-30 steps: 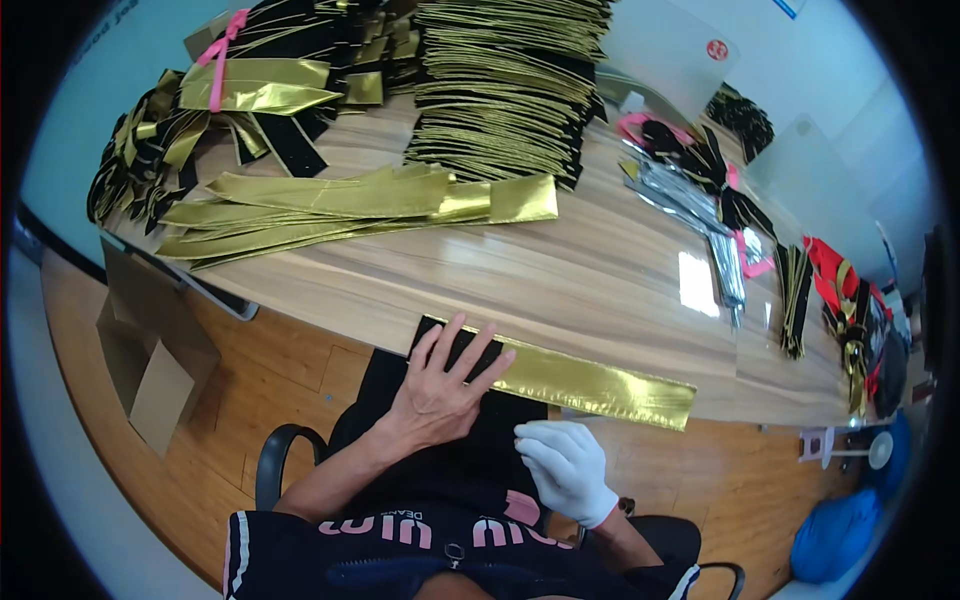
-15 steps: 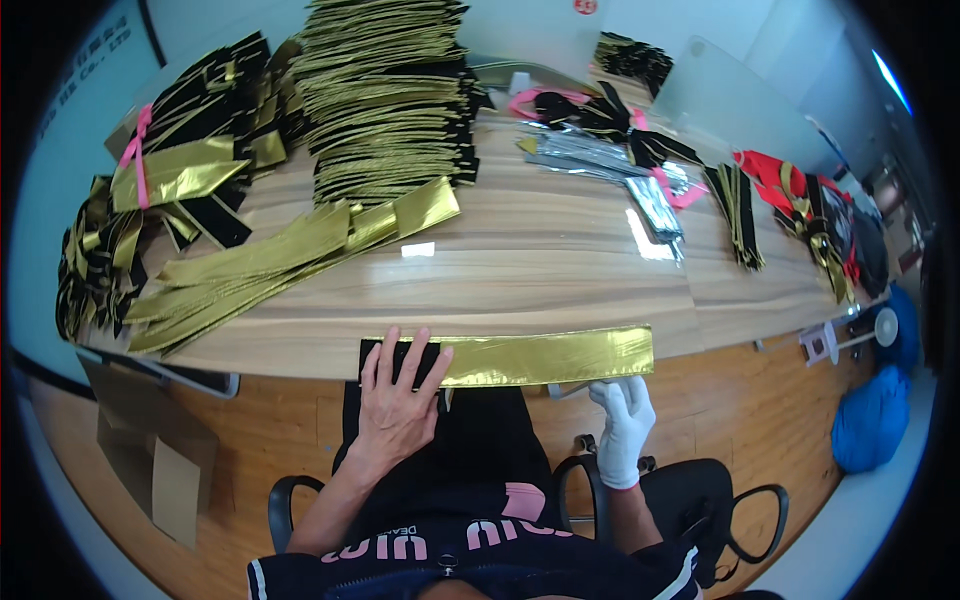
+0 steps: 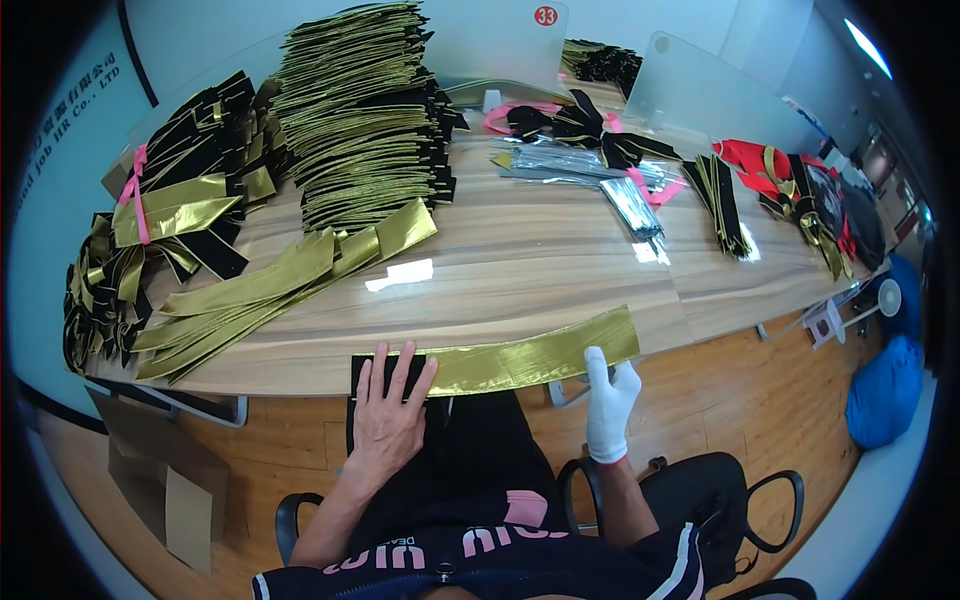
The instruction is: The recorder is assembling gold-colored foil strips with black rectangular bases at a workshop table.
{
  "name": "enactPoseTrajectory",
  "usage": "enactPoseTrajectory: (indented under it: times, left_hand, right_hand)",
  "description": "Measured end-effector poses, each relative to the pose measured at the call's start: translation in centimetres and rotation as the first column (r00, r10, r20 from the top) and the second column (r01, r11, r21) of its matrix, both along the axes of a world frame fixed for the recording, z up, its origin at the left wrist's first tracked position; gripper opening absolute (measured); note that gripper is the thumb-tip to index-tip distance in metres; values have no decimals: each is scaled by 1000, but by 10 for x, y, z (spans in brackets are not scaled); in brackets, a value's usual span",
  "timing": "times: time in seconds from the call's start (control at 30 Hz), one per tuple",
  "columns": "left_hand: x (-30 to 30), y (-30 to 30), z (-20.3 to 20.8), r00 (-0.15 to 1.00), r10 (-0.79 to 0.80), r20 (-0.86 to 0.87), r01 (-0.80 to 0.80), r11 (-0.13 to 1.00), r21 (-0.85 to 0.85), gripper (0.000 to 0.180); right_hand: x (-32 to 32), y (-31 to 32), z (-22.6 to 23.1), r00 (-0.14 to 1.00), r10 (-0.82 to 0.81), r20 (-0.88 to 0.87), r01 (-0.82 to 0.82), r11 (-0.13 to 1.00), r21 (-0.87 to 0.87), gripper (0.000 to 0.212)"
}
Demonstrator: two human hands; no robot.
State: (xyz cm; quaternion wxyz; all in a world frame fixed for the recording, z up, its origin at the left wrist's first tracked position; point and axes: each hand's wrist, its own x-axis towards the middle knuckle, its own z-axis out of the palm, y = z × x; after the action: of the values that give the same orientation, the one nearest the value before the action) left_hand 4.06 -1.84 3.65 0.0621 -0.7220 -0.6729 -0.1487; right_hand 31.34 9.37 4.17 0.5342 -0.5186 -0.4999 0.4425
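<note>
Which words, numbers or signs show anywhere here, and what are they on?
I'll describe rather than copy the writing:
Blue wall: dark lettering, two lines.
Clear panel: number in a red disc.
Dark top: large pale pink letters; smaller lettering too tiny to read surely.
Gold strip: no writing visible.

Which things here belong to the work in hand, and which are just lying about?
Work in hand:
- front strip, under left hand, touched by right hand
- probably loose gold strips, tall stack

Lying about, apparently:
- silver bundle
- box
- chair
</note>
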Motion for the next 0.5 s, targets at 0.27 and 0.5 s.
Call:
enactPoseTrajectory:
  times: [0.27, 0.5]
  left_hand:
    - [6, -2, 1, 1000, 9, -20, -9, 1000, -5, 72]
    - [2, 2, -8, 1000, -17, -3, 17, 1000, 24, 79]
  right_hand:
    - [-18, -15, 18, 898, -82, 433, -76, 939, 335, 20]
    - [-40, -10, 26, 824, -91, 559, -309, 755, 578, 55]
